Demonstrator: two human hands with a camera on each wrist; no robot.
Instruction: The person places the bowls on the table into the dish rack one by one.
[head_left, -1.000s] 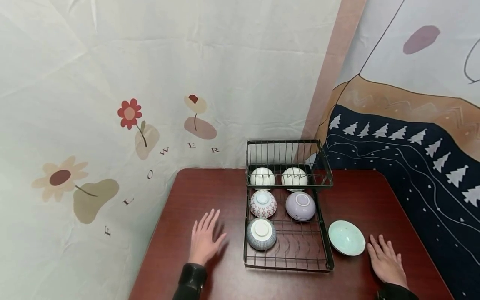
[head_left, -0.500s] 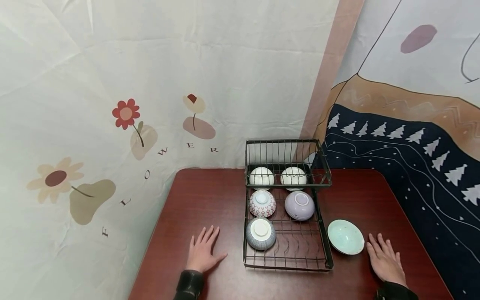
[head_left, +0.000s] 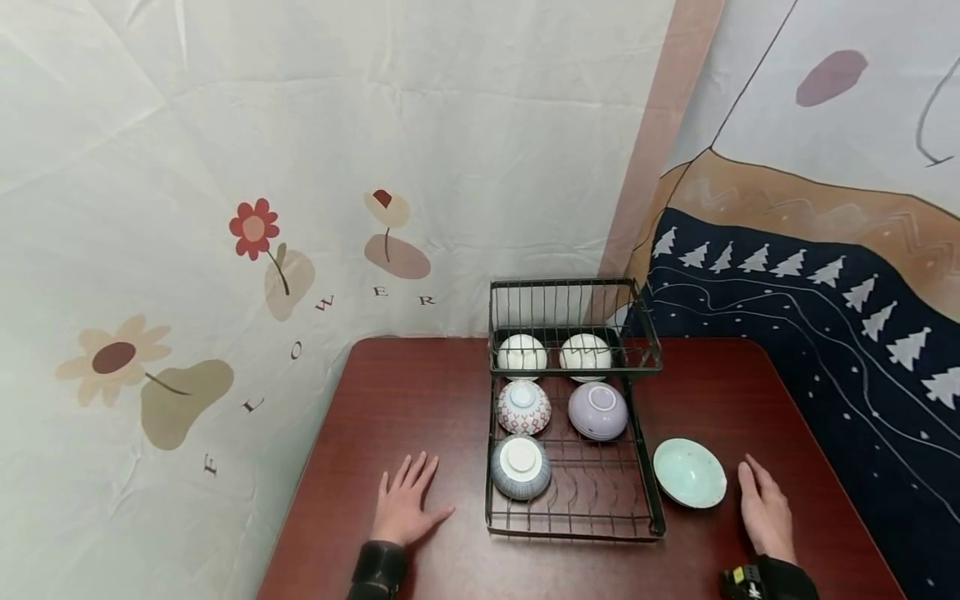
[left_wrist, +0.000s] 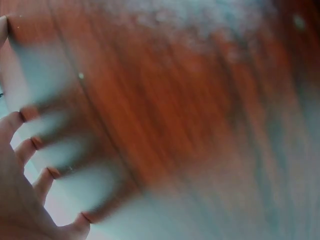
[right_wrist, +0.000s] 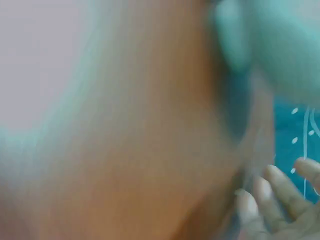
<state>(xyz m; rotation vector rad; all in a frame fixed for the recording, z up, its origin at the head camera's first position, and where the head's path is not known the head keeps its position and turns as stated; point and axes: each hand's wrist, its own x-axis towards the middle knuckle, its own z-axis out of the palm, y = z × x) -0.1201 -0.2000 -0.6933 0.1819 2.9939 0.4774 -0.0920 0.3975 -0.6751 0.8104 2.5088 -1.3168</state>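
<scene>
My left hand (head_left: 405, 504) rests palm down on the table, fingers spread, left of the black wire dish rack (head_left: 573, 536). In the left wrist view its fingertips (left_wrist: 46, 173) touch the wood. To the right, my right hand (head_left: 767, 510) is turned on its side beside a pale green bowl (head_left: 690, 473), holding nothing. That bowl sits upright on the table, right of the rack; in the right wrist view the bowl (right_wrist: 295, 45) is blurred above the fingers. Upside down in the rack's lower tier are a grey-blue bowl (head_left: 521, 468), a red-patterned bowl (head_left: 523, 408) and a lilac bowl (head_left: 597, 412).
Two white bowls (head_left: 522, 353) lie upside down at the back, behind the wires of the raised upper basket (head_left: 573, 369). The reddish-brown table (head_left: 420, 392) meets a flower-printed cloth (head_left: 187, 125) behind; a dark cloth with trees (head_left: 817, 367) hangs at the right.
My left hand has lowered onto the table and slid slightly back. The right hand has rolled from palm down onto its side, beside the green bowl. The bowls stay put.
</scene>
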